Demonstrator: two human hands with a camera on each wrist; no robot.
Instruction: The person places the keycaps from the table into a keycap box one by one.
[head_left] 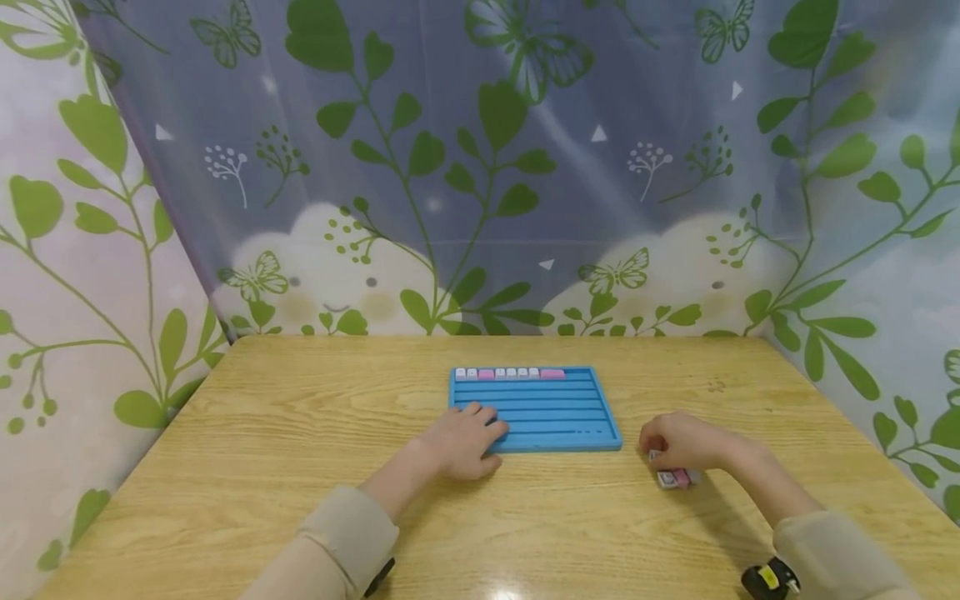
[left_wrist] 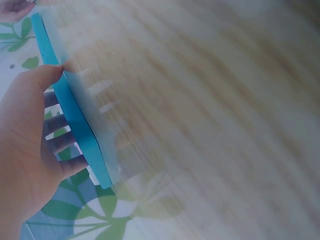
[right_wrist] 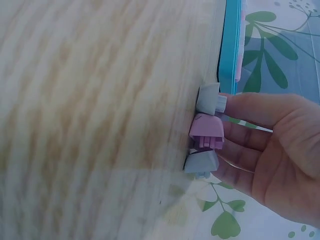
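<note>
The blue tray (head_left: 551,417) is ridged, with a row of white and pink keycaps (head_left: 512,374) along its far edge. My left hand (head_left: 467,442) rests over the tray's front left corner, fingers spread; in the left wrist view its thumb (left_wrist: 50,75) touches the front side. To the right of the tray, my right hand (head_left: 686,442) bends over a few loose keycaps (head_left: 680,478). It pinches a white keycap (right_wrist: 207,100) at the thumb tip. A pink keycap (right_wrist: 207,131) and another white one (right_wrist: 201,161) stand beside it, in front of the fingers.
Everything stands on a wood-grain table (head_left: 300,417). Behind it hangs a patterned curtain (head_left: 450,167) with leaves and butterflies, and similar cloth covers both sides. A black wrist device (head_left: 768,577) shows under the right sleeve.
</note>
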